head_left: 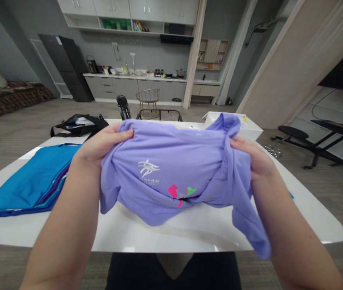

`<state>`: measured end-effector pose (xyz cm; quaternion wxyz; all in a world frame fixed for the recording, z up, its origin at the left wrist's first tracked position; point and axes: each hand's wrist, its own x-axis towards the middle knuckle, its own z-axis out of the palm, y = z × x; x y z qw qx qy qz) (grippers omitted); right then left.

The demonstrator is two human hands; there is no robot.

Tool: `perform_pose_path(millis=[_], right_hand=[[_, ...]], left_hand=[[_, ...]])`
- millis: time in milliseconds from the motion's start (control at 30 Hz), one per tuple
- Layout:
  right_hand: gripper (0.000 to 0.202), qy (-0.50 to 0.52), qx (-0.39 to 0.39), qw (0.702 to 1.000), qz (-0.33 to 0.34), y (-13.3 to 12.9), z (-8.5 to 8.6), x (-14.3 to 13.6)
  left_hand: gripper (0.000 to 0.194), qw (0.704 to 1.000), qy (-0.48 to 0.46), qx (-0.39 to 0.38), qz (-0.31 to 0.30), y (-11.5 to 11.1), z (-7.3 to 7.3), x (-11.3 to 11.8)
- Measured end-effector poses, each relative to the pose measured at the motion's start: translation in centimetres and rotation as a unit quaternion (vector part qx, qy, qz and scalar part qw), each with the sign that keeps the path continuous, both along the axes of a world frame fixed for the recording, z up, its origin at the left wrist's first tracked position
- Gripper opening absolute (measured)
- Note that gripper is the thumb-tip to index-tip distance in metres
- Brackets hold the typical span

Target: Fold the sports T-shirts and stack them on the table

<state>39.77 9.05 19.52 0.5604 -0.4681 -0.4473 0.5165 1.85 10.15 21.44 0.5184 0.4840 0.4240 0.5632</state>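
A lavender T-shirt (171,157) with a white emblem and a pink and green print is stretched between my hands above the white table (189,237). My left hand (108,141) pinches its upper left part, thumb on top. At the upper right, my right hand (251,157) grips a bunched part of the shirt, its fingers partly hidden behind the cloth. One sleeve dangles beneath my right hand, and the lower part sags in folds. Left of my left forearm lies a stack of folded blue and purple shirts (32,177).
At the table's back left is a black bag (79,125), with a dark bottle (123,106) nearby. A white box (250,131) stands at the back right, behind the shirt. Beyond the table are a chair (149,96) and a kitchen counter (114,75).
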Motion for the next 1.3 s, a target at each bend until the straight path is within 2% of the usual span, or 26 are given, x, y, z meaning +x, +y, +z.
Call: perform_pose_path(millis=[33,67,133,200,267,300,400,467,533,633,700,800,867,967,1067,1133,1200,1300], right_hand=[[0.025,-0.009,0.029,0.999,-0.021,2.2,0.2,0.0],[0.027,-0.024,0.054,0.998,-0.028,4.6,0.1,0.0],[0.031,-0.074,0.076,0.994,0.003,9.9,-1.2,0.0],[0.033,-0.183,0.067,0.980,0.025,14.5,-3.7,0.1],[0.036,-0.353,0.035,0.934,-0.041,17.3,-6.9,0.2],[0.038,-0.420,0.018,0.904,-0.073,17.8,-8.6,0.2],[0.041,-0.487,0.004,0.869,-0.084,16.5,-13.2,-0.5],[0.041,-0.578,0.036,0.814,-0.048,14.1,-15.4,-1.3],[0.040,-0.633,0.074,0.771,-0.001,11.2,-17.1,-2.2],[0.051,-0.656,0.092,0.748,0.041,7.6,-19.0,-3.0],[0.057,-0.666,0.080,0.740,0.043,6.2,-19.9,-3.0],[0.042,-0.674,0.071,0.734,0.041,5.9,-21.0,-2.1],[0.030,-0.659,0.076,0.746,0.061,6.6,-21.4,-1.0],[0.021,-0.617,0.073,0.779,0.088,8.3,-21.7,1.7],[0.018,-0.608,0.052,0.791,0.042,10.2,-21.6,5.6],[0.021,-0.628,0.003,0.778,-0.023,11.2,-21.3,8.5],[0.025,-0.661,-0.078,0.743,-0.075,11.9,-20.7,11.0],[0.026,-0.691,-0.212,0.686,-0.087,12.5,-19.6,12.9]], left_hand=[[0.029,0.997,0.057,0.015,-0.045,1.9,0.6,0.2],[0.030,0.992,0.110,0.023,-0.061,4.0,0.8,0.5],[0.040,0.975,0.208,0.058,-0.047,8.7,-0.3,1.3],[0.043,0.941,0.324,0.090,0.028,12.7,-3.1,2.1],[0.054,0.889,0.440,0.076,0.101,15.0,-7.1,2.8],[0.061,0.860,0.496,0.052,0.107,15.5,-9.3,3.1],[0.061,0.791,0.607,0.032,0.073,14.4,-15.4,4.0],[0.058,0.766,0.640,0.054,0.032,12.7,-18.7,4.4],[0.058,0.757,0.651,0.058,-0.007,10.9,-21.4,4.8],[0.065,0.762,0.645,0.010,-0.053,9.1,-24.0,4.6],[0.069,0.763,0.643,-0.028,-0.053,8.5,-25.0,3.9],[0.071,0.753,0.656,-0.048,-0.020,8.3,-25.5,2.2],[0.074,0.742,0.669,-0.050,0.007,8.4,-25.6,0.8],[0.080,0.723,0.689,-0.056,0.019,8.8,-25.7,-1.2],[0.081,0.708,0.704,-0.061,0.007,9.4,-25.8,-3.0],[0.080,0.701,0.711,-0.059,-0.001,10.0,-25.9,-4.1],[0.077,0.697,0.715,-0.060,-0.008,10.8,-25.8,-5.1],[0.074,0.710,0.700,-0.074,-0.010,12.1,-25.5,-6.2]])
